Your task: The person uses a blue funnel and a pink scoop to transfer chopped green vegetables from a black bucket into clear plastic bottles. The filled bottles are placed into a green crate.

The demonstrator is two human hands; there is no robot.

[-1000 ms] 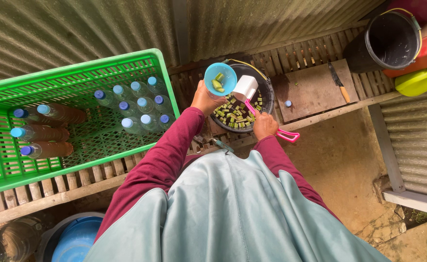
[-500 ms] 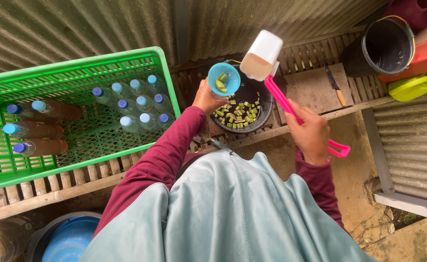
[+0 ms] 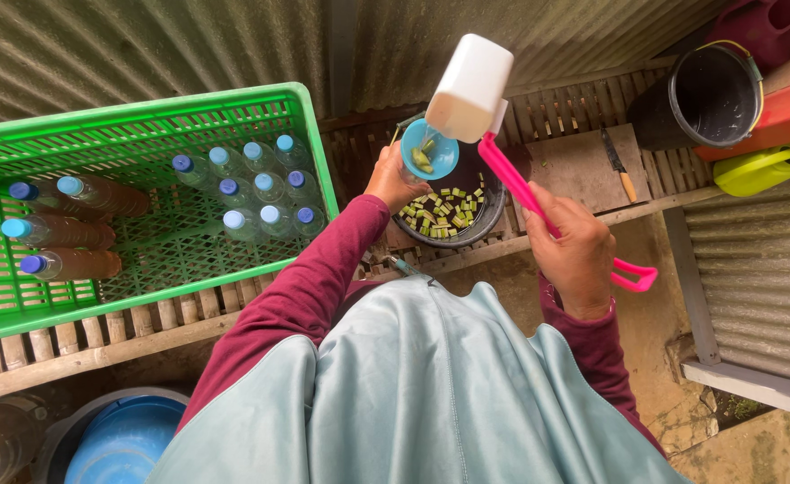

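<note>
The white dipper is tipped directly above the blue funnel, its pink handle slanting down into the right hand's closed fingers; the left hand grips the funnel.

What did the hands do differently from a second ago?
The right hand lifted the white scoop on its pink handle up out of the dark bowl and tipped it over the blue funnel. The left hand kept holding the funnel above the bowl. The green crate of bottles, the knife and the black bucket stayed put.
</note>
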